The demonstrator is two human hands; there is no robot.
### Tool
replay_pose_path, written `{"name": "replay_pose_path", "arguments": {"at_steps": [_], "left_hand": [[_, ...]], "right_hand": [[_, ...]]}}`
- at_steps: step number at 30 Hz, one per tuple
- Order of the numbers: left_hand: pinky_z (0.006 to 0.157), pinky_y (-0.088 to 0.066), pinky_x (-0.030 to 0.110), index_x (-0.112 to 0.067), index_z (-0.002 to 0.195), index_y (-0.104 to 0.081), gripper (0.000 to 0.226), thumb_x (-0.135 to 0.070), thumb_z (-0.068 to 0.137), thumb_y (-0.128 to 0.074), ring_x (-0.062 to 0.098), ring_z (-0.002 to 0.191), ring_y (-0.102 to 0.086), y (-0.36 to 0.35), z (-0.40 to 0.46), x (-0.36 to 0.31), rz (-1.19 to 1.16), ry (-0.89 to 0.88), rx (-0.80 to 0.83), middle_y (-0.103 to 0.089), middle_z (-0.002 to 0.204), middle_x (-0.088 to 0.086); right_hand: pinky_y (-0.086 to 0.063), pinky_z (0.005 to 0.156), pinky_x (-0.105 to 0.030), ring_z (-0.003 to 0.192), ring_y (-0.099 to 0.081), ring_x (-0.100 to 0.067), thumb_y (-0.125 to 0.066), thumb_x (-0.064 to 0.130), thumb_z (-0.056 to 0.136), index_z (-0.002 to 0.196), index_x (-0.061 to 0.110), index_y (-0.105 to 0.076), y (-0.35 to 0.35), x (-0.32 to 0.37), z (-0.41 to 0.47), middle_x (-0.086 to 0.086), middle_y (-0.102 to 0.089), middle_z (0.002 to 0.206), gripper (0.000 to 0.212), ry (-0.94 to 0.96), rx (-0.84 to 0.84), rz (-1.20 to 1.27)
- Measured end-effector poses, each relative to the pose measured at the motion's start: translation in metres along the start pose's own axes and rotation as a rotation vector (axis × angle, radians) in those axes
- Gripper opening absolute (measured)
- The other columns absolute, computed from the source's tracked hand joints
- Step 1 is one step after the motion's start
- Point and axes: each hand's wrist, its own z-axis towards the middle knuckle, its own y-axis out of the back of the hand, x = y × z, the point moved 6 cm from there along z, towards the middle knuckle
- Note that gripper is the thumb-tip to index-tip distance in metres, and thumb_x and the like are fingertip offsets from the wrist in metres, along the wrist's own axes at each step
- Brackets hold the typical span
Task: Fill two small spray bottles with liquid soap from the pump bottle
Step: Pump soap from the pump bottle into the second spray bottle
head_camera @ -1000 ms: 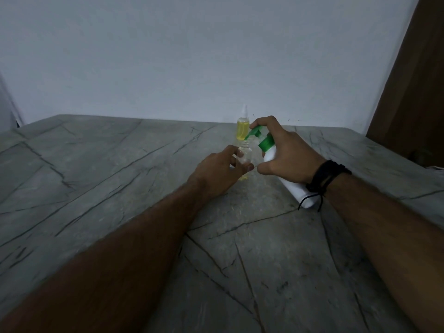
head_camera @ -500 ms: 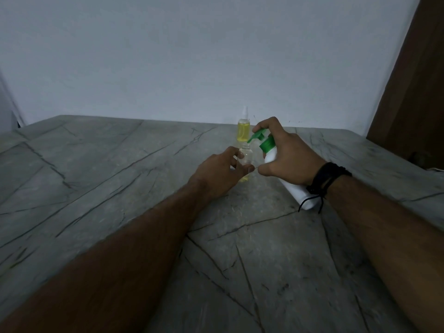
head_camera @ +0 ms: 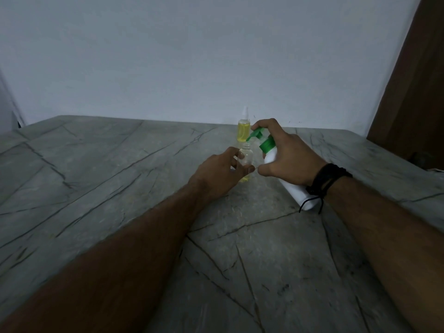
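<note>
Lower half of the open spray bottle (head_camera: pixel 246 157) masked by the left hand (head_camera: pixel 219 173), pump bottle (head_camera: pixel 292 188) middle covered by the right hand (head_camera: pixel 287 156), nozzle-to-mouth contact too small to tell, both forearms cut by the bottom edge.

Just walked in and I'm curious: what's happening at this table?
A person is refilling small spray bottles with soap. The left hand steadies an open clear bottle on the stone table, with a little yellow liquid at its bottom. The right hand tilts a white pump bottle, green nozzle over the opening. A capped, filled bottle stands behind.
</note>
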Motion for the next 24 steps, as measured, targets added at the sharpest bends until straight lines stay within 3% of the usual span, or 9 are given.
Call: {"name": "replay_pose_path", "arguments": {"at_steps": [15, 24], "left_hand": [[0.083, -0.05, 0.029, -0.023, 0.131, -0.048, 0.051, -0.053, 0.091, -0.057, 0.01, 0.095, -0.056, -0.0003, 0.0013, 0.0017, -0.003, 0.007, 0.001, -0.065, 0.127, -0.001], [0.088, -0.051, 0.033, -0.023, 0.13, -0.048, 0.05, -0.052, 0.091, -0.057, 0.015, 0.104, -0.061, 0.0003, -0.0006, 0.0, 0.002, 0.006, -0.002, -0.066, 0.124, -0.001]], "right_hand": [[-0.049, 0.063, -0.029, 0.07, -0.063, -0.016, -0.08, 0.013, 0.068, 0.13, 0.028, -0.041, 0.0008, 0.0009, -0.0002, 0.011, -0.061, 0.079, 0.074, -0.003, -0.002, 0.001], [-0.05, 0.063, -0.025, 0.069, -0.064, -0.013, -0.079, 0.012, 0.068, 0.132, 0.03, -0.041, 0.0009, 0.0014, -0.0006, 0.012, -0.062, 0.078, 0.077, -0.008, 0.004, -0.001]]}}
